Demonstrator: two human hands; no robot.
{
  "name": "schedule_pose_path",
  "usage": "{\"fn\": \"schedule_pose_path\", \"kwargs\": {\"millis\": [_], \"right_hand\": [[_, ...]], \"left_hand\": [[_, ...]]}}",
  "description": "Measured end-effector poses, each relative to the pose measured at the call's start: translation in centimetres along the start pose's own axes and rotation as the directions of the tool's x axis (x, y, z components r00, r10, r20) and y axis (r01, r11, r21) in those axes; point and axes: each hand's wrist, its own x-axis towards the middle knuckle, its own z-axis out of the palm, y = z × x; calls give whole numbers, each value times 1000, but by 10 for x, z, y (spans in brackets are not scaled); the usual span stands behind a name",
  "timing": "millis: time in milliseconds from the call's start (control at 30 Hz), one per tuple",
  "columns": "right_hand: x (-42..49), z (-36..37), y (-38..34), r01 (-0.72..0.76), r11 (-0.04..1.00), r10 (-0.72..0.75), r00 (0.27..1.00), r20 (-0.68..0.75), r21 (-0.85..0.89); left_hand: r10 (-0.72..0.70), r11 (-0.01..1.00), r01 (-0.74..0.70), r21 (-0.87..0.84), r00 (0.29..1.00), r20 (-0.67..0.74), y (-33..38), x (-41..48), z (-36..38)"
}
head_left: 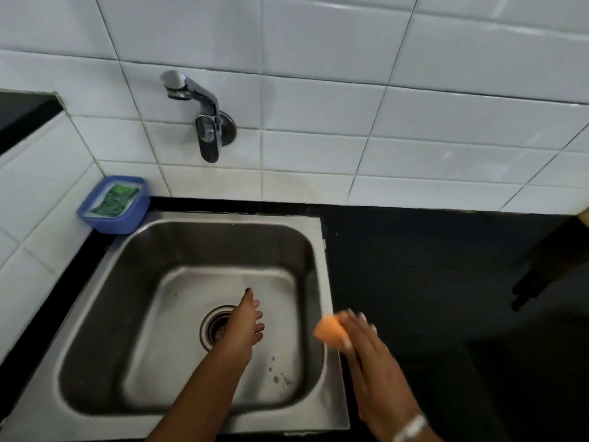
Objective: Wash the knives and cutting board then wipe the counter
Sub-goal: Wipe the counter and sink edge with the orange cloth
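My left hand (247,323) hangs over the steel sink (105,314) near the drain (216,328), fingers apart, holding nothing. My right hand (366,342) is at the sink's right rim, fingers wrapped on an orange cloth (330,331); both are motion-blurred. The black counter (430,282) stretches to the right of the sink. Dark handles, possibly of knives (529,288), lie at the counter's far right beside a pale edge that may be the cutting board (585,216); both are too dim to tell.
A chrome wall tap (197,106) sticks out above the sink, with no water running. A blue tub (114,205) with a green scrubber sits at the sink's back left corner. White tiles cover the wall.
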Motion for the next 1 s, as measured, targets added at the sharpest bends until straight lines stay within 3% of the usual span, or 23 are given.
{"fn": "schedule_pose_path", "kwargs": {"millis": [67,167,200,267,400,600,667,767,1000], "right_hand": [[-25,22,23,2,987,2,1000,22,-161],[-47,63,41,-28,982,15,998,-68,-188],[-51,69,42,-18,967,13,1000,-20,-255],[-45,66,37,47,923,-59,998,-21,-381],[28,60,35,-7,903,-47,992,-115,-430],[185,60,13,-167,878,154,986,-64,-448],[227,64,4,-174,878,156,985,-77,-447],[272,78,-15,-80,880,47,996,-80,-468],[311,124,-78,166,832,-141,986,88,-530]], "left_hand": [[6,1000,-6,10,1000,-4,-2,-1,7],[-1,1000,1,23,1000,-5,-2,-2,11],[-1,1000,2,19,1000,-12,-2,-2,11],[-1,1000,1,15,1000,-18,-2,-3,9],[-1,1000,0,-22,999,-52,-1,-3,-5],[-26,991,15,-136,997,-79,10,-4,-58],[-14,990,0,-140,995,-99,9,-1,-82],[-2,982,-22,-188,992,-127,11,-2,-110],[-21,978,-10,-211,989,-147,13,11,-145]]}}
